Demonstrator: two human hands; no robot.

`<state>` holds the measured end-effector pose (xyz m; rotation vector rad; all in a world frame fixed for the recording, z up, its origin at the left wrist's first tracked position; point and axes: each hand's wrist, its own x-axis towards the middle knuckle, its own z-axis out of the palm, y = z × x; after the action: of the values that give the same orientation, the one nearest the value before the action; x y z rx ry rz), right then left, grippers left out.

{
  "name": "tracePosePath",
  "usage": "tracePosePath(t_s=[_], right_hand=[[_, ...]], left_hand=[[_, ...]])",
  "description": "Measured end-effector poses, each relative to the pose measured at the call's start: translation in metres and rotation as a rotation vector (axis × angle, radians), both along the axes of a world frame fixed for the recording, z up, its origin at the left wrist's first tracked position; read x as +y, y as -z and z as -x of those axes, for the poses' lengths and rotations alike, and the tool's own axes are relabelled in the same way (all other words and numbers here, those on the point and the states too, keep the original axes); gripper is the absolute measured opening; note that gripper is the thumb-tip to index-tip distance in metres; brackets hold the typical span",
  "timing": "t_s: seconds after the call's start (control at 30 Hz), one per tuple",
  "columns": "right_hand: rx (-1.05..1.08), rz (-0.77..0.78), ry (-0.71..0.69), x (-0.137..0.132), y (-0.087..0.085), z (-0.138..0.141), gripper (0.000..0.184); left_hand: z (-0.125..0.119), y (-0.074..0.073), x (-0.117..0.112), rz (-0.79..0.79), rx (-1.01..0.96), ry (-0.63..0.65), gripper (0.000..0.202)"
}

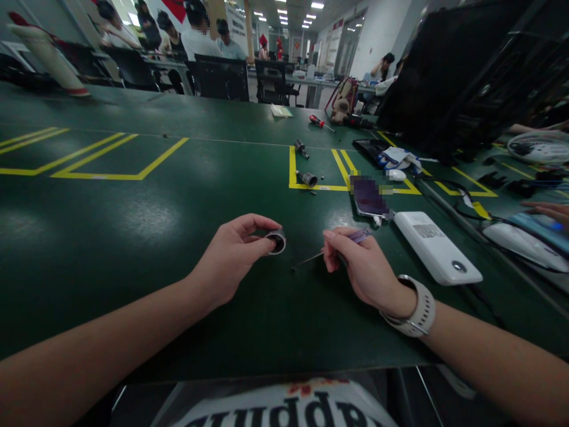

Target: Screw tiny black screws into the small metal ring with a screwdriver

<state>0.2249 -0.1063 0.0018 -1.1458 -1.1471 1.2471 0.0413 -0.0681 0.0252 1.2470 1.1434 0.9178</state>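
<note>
My left hand (237,249) pinches a short, dark metal ring-like part (277,242) between thumb and fingers, its round opening turned towards me. In my right hand (355,255) is a slim screwdriver (359,235) with a clear purplish handle. Its thin shaft points left and down, and a small dark piece (293,270) is at the tip, near the table surface; whether it clings to the tip or lies on the table I cannot tell. The two hands are apart, both just above the green table (213,338).
Two metal parts (307,178) and small bits lie beyond my hands by yellow tape. A phone (368,197), a white power bank (438,246) and cables are at the right. Farther back are a red screwdriver (320,123) and a large black monitor (448,71). Several people sit behind.
</note>
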Motion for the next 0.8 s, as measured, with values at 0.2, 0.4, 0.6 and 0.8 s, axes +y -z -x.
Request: tracePosePath(t_s=[0.2, 0.4, 0.6, 0.8], right_hand=[[-0.019, -0.013, -0.046, -0.001, 0.001, 0.001, 0.032], [-0.127, -0.036, -0.101, -0.003, 0.000, 0.001, 0.033], [-0.372, -0.088, -0.124, -0.010, -0.010, 0.003, 0.035], [-0.477, -0.307, -0.103, -0.017, -0.014, 0.007, 0.035]], left_hand=[[0.001, 0.000, 0.000, -0.012, 0.008, 0.009, 0.023], [0.001, 0.000, 0.001, 0.003, -0.004, 0.016, 0.023], [0.001, 0.000, 0.000, 0.002, -0.014, 0.029, 0.025], [0.001, -0.001, -0.001, -0.010, -0.051, 0.011, 0.025]])
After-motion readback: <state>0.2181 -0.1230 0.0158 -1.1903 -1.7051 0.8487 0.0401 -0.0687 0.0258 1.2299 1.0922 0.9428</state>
